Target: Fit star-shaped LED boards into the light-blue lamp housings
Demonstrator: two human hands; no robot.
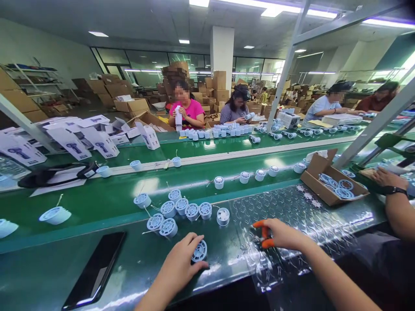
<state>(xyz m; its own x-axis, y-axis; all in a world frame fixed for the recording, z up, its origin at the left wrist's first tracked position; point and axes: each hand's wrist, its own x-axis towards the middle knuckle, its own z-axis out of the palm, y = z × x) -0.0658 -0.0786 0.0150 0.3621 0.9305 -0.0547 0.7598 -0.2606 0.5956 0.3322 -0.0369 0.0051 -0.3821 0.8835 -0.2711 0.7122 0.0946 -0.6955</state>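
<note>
My left hand (pixel 181 261) curls its thumb and fingers around a light-blue round fan housing (pixel 199 251) with a spoked grille, low over the bench's front edge. Orange-handled pliers (pixel 268 243) are gripped in my right hand (pixel 281 234); their dark jaws point left above a clear plastic sheet (pixel 256 263). Just beyond my left hand, several similar housings (pixel 168 226) cluster, some with thin wires sticking out. One housing (pixel 223 217) with a white fan inside stands between the cluster and the pliers.
A black phone (pixel 97 268) lies at left. More housings (pixel 219 182) sit along the green belt (pixel 194 185). At right stands a cardboard box (pixel 324 190) of blue rings, near another person's hand (pixel 389 179). Across the belt, several people work beside white printed boxes (pixel 69 142).
</note>
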